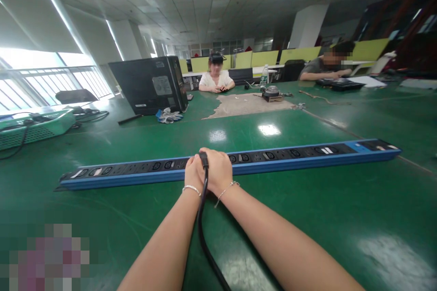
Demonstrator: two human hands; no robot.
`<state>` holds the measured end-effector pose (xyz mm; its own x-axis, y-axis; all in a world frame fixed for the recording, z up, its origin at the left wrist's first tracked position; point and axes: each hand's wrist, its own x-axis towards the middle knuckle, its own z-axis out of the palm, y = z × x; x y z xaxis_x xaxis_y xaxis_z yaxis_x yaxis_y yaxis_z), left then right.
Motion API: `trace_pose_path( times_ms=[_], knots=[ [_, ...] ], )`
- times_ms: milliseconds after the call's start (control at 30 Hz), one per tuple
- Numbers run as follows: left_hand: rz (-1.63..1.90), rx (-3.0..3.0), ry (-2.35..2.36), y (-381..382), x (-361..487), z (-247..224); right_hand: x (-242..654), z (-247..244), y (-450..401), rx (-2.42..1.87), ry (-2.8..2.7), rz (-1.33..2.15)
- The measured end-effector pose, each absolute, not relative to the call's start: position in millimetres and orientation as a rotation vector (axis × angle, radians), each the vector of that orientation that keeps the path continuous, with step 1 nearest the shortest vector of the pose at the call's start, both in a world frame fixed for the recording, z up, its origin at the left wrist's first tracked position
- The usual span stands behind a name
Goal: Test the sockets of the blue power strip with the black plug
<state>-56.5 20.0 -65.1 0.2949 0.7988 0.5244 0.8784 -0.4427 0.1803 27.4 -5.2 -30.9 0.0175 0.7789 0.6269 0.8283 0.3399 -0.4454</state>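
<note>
A long blue power strip [293, 166] with a black face full of sockets lies across the green table. At its middle my left hand [193, 175] and my right hand [217, 170] are pressed together around a black plug [204, 159]. The plug's thick black cable [202, 232] runs down between my forearms toward the lower edge of the view. Both hands are closed on the plug, over the strip's sockets. Fingers and palms hide the plug's front end, so whether it sits in a socket cannot be seen.
Behind the strip on the green table [143, 138] stand a black computer case [150, 84] and gloves [169, 116]. A green basket [41, 134] with cables is at left. Two people [215, 77] sit across the table, near a bottle [264, 76] and a round device [272, 92].
</note>
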Motion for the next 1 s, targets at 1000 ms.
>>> trace_pose_path(
  times_ms=[1000],
  knots=[
    [-0.656,-2.433,-1.567,11.7,-51.5,-57.7,181.8,-47.8,-7.3,-1.926,-1.644,-0.041]
  ],
)
